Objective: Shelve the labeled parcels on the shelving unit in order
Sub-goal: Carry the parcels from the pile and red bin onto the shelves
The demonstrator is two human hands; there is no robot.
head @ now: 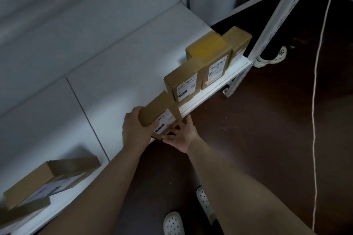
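- Just past the hands, three more brown cardboard parcels stand in a row on the long white shelf. The first parcel touches the one being held.
- Next comes a parcel with yellow tape on top. A last parcel stands at the far end.
- Far to the left of the hands, a flat brown box lies on the same shelf. It rests partly on another flat box.
- To the right of the hands, a thin white rope hangs down over the dark brown floor. A white metal post leans up behind the row.
- Below the arms are two white shoes with holes.
- The light is dim, and the words on the white labels are too blurry to read. The boxes on the left are cut off by the edge.
- The left hand curls around the left side of a small brown cardboard parcel with a white label.
- The right hand grips its lower right corner, with the fingers tucked underneath.
- This parcel stands at the front edge of the shelf, at the near end of the row.
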